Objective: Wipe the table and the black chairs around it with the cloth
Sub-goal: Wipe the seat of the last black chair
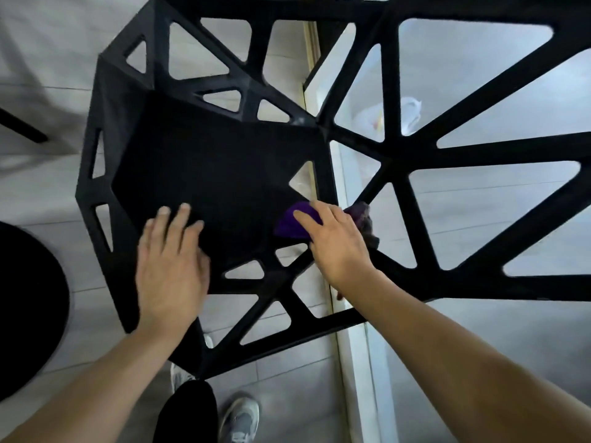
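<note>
Head view: black chair (pixel 204 174) fills centre frame.
Cloth: purple cloth (pixel 289 223) on the seat's right edge, pressed under the right hand (pixel 339 241), fingers spread flat.
Left hand (pixel 169 266): fingers straight, resting on seat.
Progress: chair wipe likely under way (table's state unseen).

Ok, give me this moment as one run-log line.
phase: wiping black chair seat | left hand: flat on seat | right hand: pressing purple cloth at seat's right edge

Seating area — black chairs (pixel 208 161), tiled floor (pixel 48 193)
</note>
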A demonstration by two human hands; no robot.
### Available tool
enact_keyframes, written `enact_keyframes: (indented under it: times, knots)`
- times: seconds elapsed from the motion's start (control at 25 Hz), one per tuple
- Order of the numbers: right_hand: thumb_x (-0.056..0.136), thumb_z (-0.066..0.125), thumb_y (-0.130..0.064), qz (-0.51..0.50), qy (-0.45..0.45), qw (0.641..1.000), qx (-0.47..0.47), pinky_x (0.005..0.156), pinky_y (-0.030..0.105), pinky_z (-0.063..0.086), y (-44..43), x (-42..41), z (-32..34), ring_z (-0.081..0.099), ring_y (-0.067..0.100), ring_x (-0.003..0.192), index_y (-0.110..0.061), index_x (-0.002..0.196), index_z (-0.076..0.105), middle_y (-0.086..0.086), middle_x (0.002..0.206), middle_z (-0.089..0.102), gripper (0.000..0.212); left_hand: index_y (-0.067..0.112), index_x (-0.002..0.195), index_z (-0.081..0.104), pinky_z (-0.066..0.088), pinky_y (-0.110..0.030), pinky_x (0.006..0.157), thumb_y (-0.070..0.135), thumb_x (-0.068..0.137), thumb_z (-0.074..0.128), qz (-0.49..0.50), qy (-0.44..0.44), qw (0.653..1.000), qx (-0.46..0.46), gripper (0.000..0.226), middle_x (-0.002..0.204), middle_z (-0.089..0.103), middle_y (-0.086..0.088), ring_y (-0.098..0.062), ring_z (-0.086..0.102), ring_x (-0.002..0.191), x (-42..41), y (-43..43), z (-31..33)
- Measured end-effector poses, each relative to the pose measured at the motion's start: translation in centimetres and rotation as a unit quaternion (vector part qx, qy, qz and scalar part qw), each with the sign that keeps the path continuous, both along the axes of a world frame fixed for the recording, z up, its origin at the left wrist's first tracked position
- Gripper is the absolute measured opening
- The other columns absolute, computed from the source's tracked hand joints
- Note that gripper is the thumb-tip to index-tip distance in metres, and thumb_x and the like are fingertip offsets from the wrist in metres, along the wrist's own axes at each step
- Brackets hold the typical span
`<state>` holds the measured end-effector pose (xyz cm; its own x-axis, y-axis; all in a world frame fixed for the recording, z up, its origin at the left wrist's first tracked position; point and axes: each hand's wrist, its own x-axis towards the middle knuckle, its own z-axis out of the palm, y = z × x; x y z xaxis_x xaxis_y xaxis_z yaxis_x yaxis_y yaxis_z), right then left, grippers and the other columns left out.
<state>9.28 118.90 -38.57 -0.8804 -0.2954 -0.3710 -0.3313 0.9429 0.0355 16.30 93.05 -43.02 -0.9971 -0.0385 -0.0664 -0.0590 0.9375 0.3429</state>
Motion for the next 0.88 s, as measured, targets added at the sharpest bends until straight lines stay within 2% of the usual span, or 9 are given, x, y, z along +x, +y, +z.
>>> enact_keyframes:
  times: [0.12,0.24,0.36,0.44,0.56,0.64,0.72,0.88]
  knots:
    - [0.087,0.069,-0.021,0.076,0.0,0.996,0.056,0.104,0.043,0.041,2.0,-1.1,1.1,0.051,0.034,0.121,-0.018,0.139,0.056,0.013,0.136,0.053,0.054,0.019,0.16,0.027,0.013,-0.051,0.127,0.037,0.105,0.029,-0.134,-0.02,0.99,-0.03,0.058,0.168,0.021,-0.013,-0.034,0.015,0.156,-1.1,1.8,-1.5]
    - [0.09,0.063,-0.036,0.115,-0.028,0.977,0.175,0.102,0.041,0.036,2.4,-3.5,2.3,0.045,0.032,0.118,-0.018,0.135,0.051,0.009,0.132,0.048,0.05,0.022,0.161,0.021,0.011,-0.051,0.127,0.043,0.105,0.023,-0.138,-0.034,0.989,-0.051,0.06,0.169,0.012,-0.01,-0.032,0.007,0.157,-1.2,1.7,-2.3]
    - [0.093,0.053,-0.024,0.117,0.036,0.956,0.266,0.096,0.042,0.036,1.8,-6.2,4.4,0.044,0.033,0.113,-0.016,0.127,0.054,0.009,0.125,0.047,0.035,0.023,0.161,0.02,0.011,-0.051,0.127,0.041,0.105,0.024,-0.137,-0.026,0.989,-0.045,0.06,0.17,0.012,-0.01,-0.031,0.008,0.157,-1.2,1.7,-2.3]
    - [0.089,0.056,-0.018,0.076,0.08,0.951,0.288,0.093,0.043,0.036,2.3,-7.9,6.0,0.045,0.033,0.108,-0.017,0.121,0.057,0.009,0.12,0.049,0.032,0.023,0.161,0.02,0.011,-0.05,0.127,0.041,0.105,0.025,-0.139,-0.034,0.989,-0.047,0.059,0.17,0.011,-0.009,-0.031,0.008,0.157,-1.3,1.6,-2.2]
    - [0.077,0.068,-0.011,0.016,0.136,0.958,0.251,0.087,0.046,0.038,3.6,-8.1,5.9,0.047,0.036,0.1,-0.015,0.118,0.059,0.013,0.114,0.052,0.042,0.023,0.161,0.021,0.012,-0.05,0.127,0.041,0.104,0.027,-0.139,-0.046,0.988,-0.047,0.06,0.17,0.011,-0.009,-0.03,0.007,0.158,-1.2,1.8,-1.8]
    - [0.071,0.072,-0.01,0.041,0.11,0.965,0.233,0.083,0.047,0.04,3.6,-7.0,3.9,0.048,0.037,0.097,-0.013,0.121,0.059,0.016,0.114,0.053,0.053,0.024,0.161,0.021,0.012,-0.05,0.127,0.041,0.103,0.029,-0.136,-0.046,0.989,-0.047,0.061,0.17,0.011,-0.009,-0.03,0.008,0.158,-1.1,1.9,-2.0]
    - [0.073,0.072,-0.013,0.072,0.103,0.971,0.204,0.084,0.047,0.041,3.2,-6.7,1.7,0.05,0.037,0.098,-0.014,0.124,0.059,0.017,0.115,0.055,0.053,0.024,0.161,0.02,0.012,-0.051,0.127,0.041,0.103,0.03,-0.135,-0.049,0.988,-0.05,0.062,0.17,0.012,-0.009,-0.03,0.008,0.157,-1.3,1.8,-2.2]
    - [0.071,0.077,-0.011,0.089,0.131,0.979,0.13,0.088,0.046,0.041,2.1,-8.9,0.4,0.05,0.037,0.101,-0.014,0.127,0.06,0.017,0.122,0.055,0.058,0.023,0.161,0.023,0.014,-0.052,0.127,0.04,0.102,0.031,-0.135,-0.044,0.989,-0.05,0.062,0.169,0.014,-0.01,-0.031,0.011,0.157,-1.3,1.8,-2.1]
